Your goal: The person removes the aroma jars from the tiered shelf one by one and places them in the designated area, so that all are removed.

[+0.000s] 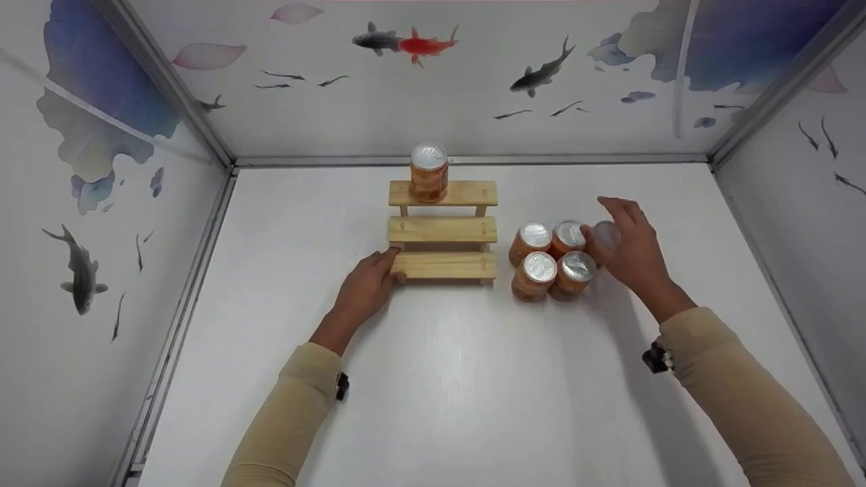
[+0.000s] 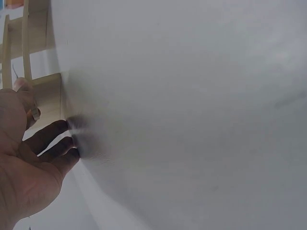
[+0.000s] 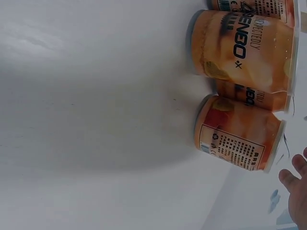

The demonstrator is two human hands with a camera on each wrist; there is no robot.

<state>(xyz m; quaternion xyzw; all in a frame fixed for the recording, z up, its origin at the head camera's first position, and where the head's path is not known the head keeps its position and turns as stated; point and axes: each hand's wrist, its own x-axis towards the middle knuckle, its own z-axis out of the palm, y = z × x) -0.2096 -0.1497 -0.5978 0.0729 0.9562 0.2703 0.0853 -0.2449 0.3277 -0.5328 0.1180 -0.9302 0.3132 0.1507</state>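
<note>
My left hand (image 1: 367, 287) grips the left end of a three-step wooden rack (image 1: 443, 266) at its lowest step. In the left wrist view, the thumb and a finger of this hand (image 2: 29, 167) are at the rack's edge (image 2: 48, 96), while other fingertips touch the table. My right hand (image 1: 632, 250) hovers around the rightmost can (image 1: 607, 235), its fingers spread. The right wrist view has those fingers (image 3: 289, 179) apart from the nearest orange can (image 3: 235, 134). Other orange cans with silver lids (image 1: 540, 268) stand grouped just left of that hand.
One more orange can (image 1: 429, 174) stands on the rack's top step, left of its middle. White panels (image 1: 467, 128) with painted fish enclose the white table (image 1: 433, 379) at the back and sides.
</note>
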